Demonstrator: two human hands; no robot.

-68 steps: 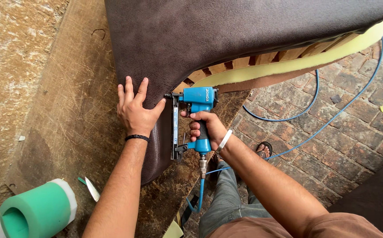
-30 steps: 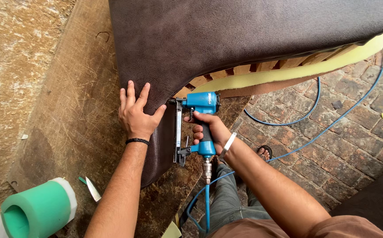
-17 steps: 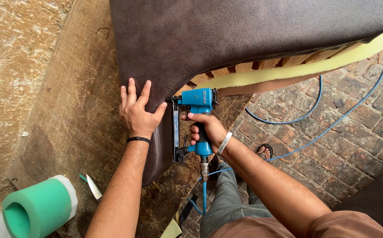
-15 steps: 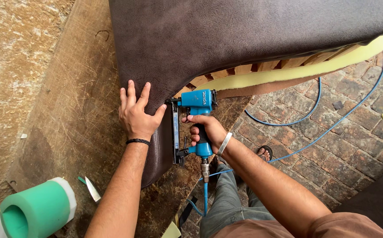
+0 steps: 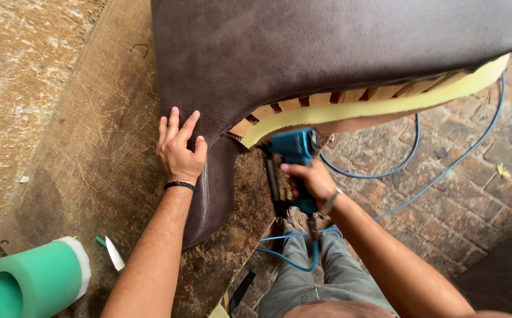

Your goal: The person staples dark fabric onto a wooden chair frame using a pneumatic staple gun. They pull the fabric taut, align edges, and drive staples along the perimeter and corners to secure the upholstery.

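Observation:
A large dark brown leather-like cover (image 5: 326,53) drapes over a furniture piece with a yellow foam edge (image 5: 379,106) and wooden slats (image 5: 303,106) showing beneath. My left hand (image 5: 179,147) lies flat, fingers spread, pressing the cover's corner against the worktable. My right hand (image 5: 309,179) grips the handle of a blue pneumatic staple gun (image 5: 291,153), held a little to the right of the cover's hanging flap (image 5: 212,194). A blue air hose (image 5: 291,262) runs down from the gun.
A green foam roll (image 5: 32,282) lies at the lower left of the brown worktable (image 5: 91,147), with a small blade tool (image 5: 112,250) beside it. More blue hose (image 5: 444,171) loops over the brick floor (image 5: 474,194) at the right.
The staple gun has pulled away rightward from the cover's edge, opening a gap. My left hand stays pressed on the cover's corner.

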